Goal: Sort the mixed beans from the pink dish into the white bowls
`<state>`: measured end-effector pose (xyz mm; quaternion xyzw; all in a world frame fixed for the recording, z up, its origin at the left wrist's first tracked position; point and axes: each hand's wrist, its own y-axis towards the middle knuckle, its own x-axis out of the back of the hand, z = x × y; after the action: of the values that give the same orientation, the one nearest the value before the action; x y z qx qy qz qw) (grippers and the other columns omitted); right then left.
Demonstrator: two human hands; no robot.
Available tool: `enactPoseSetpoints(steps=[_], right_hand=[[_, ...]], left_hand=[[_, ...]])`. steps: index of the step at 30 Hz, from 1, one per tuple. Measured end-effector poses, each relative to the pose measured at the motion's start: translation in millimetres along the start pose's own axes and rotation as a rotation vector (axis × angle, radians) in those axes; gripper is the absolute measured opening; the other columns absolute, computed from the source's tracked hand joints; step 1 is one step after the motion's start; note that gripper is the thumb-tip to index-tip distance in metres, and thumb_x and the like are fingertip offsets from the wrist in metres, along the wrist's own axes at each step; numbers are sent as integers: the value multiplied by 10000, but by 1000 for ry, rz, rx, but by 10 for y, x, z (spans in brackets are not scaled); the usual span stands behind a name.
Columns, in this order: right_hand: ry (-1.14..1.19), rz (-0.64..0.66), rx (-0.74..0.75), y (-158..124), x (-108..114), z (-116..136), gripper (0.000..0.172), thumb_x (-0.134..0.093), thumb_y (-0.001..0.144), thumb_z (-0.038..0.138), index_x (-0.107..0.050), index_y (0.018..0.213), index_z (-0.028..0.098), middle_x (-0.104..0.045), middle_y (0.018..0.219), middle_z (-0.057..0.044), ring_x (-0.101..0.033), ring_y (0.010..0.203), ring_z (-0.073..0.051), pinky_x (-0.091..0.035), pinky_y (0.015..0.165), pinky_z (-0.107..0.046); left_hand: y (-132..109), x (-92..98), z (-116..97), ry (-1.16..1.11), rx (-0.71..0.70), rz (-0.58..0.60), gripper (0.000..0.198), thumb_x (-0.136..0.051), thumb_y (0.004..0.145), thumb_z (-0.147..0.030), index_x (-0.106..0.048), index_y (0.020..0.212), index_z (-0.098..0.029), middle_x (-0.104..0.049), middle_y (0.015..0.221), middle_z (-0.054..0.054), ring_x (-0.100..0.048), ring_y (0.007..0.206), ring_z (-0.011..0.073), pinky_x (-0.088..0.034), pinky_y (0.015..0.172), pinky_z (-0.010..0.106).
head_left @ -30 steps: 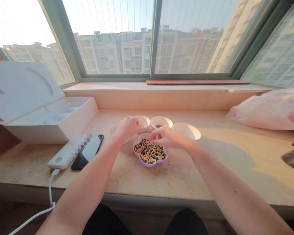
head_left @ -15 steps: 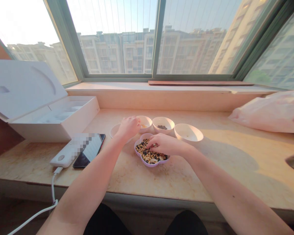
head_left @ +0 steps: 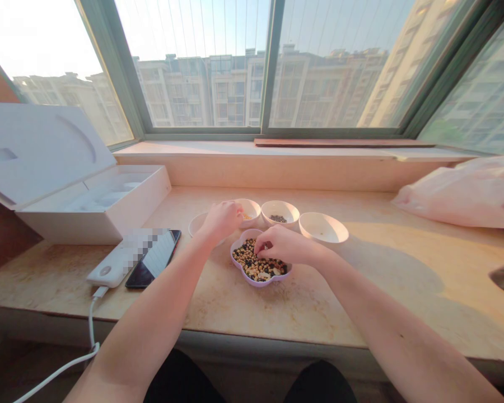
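Lilac flower-shaped plastic dish (head_left: 258, 284), heaped with mixed yellow and black beans (head_left: 252, 267), sat at the centre of the frame on the pale marble windowsill (head_left: 361, 291). The right hand (head_left: 283, 246) lay over the dish's far-right part, fingers bent down with their tips among the beans. Whether they pinched one could not be told. The left hand (head_left: 222, 219) was curled closed just above and left of the dish, knuckles at the rim of a small white round bowl holding yellow beans (head_left: 252, 209); anything inside that fist was hidden.

Right of that bowl stood a white bowl with a few dark beans (head_left: 280, 212), then a wider white bowl (head_left: 324, 228) that looked nearly bare. A fourth white bowl (head_left: 194, 225) peeked out behind the left wrist.

By the look of it, picking beans out by kind was the step in hand. A further pick would call for a fine fingertip pinch on one bean without stirring its neighbours.

At left lay a black phone (head_left: 153, 263) and a white power bank (head_left: 115, 264).
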<state>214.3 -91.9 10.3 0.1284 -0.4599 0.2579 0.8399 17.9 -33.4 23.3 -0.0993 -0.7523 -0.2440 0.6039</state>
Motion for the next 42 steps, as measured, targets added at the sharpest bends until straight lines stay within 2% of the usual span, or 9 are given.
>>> enactPoseSetpoints(steps=[10,14,17,20,23,26,31,38,42], right_hand=[[295,-48,-59,14,114,-148,177,-637,846,234,-783,944,215,-800,969,-41,-722,904,-200,-562,792,-302],[372,-89,-100,-9,201,-180,233,-613,882,282,-712,1078,203,-792,987,-62,-707,824,-187,-555,669,-285],[453,-150,-104,-37,269,-194,244,-606,879,291,-669,1090,186,-781,979,-75,-702,835,-183,-550,696,-286],[495,-236,-123,-38,309,-262,272,-604,874,296,-649,1120,188,-772,958,-70,-683,797,-170,-538,710,-289],[396,-389,-151,-3,336,-381,264,-603,867,295,-668,1095,180,-767,918,-64,-659,748,-170,-520,677,-290],[112,-542,-214,29,353,-488,168,-621,847,274,-726,937,177,-763,863,-58,-672,780,-195,-522,742,-317],[-153,-594,-336,30,334,-578,211,-609,875,263,-803,922,196,-765,808,-49,-702,810,-220,-519,814,-325],[-225,-583,-353,38,325,-639,273,-602,909,279,-796,1084,201,-769,1162,-83,-689,1038,-242,-497,932,-351],[-205,-576,-363,31,323,-576,269,-600,912,310,-795,1060,200,-768,1117,-82,-682,1016,-242,-494,925,-356]], left_hand=[[9,-14,11,-151,-62,-4,267,-497,943,-207,-737,834,-163,-759,927,101,-656,812,196,-456,740,307],[-1,11,-39,-213,-100,-3,269,-489,949,-187,-756,927,-172,-762,1006,98,-655,886,192,-478,817,310],[-5,29,-80,-245,-143,12,267,-487,938,-152,-753,954,-170,-757,1039,89,-652,904,181,-484,847,302],[-10,24,-111,-214,-200,37,263,-483,938,-152,-736,867,-154,-750,989,91,-645,903,184,-485,848,299],[-32,6,-145,-169,-269,122,296,-453,941,-140,-742,880,-164,-753,989,78,-647,922,182,-484,843,288],[-80,10,-199,-168,-306,273,302,-480,922,-147,-762,1012,-205,-765,1045,52,-659,947,169,-487,826,254],[-166,74,-303,-130,-369,489,242,-594,819,-151,-773,963,-227,-762,935,35,-668,824,168,-463,686,243],[-179,29,-379,-119,-444,542,320,-573,814,-135,-792,1026,-234,-782,1020,46,-671,814,178,-436,665,268],[-173,-22,-403,-160,-459,517,298,-566,827,-121,-802,969,-235,-783,985,56,-680,835,186,-453,727,274]])
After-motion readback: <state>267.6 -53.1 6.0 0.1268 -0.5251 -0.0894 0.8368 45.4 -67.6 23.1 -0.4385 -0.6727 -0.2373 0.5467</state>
